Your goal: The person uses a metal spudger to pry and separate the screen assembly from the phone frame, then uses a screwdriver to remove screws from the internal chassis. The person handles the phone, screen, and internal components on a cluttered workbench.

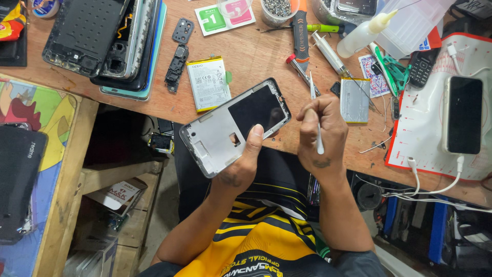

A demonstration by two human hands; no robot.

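Left hand [245,161] grips phone frame [233,125]: silver inner face, black panel at its 2 o'clock end. Right hand [320,134] pinches white tweezers [316,120], tip toward 12 o'clock over the desk [256,56].

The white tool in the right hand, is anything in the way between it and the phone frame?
Nothing visible blocks it. The right hand holds the thin white tool just beside the phone frame, which the left hand holds. Only a small open gap above the wooden table lies between them.
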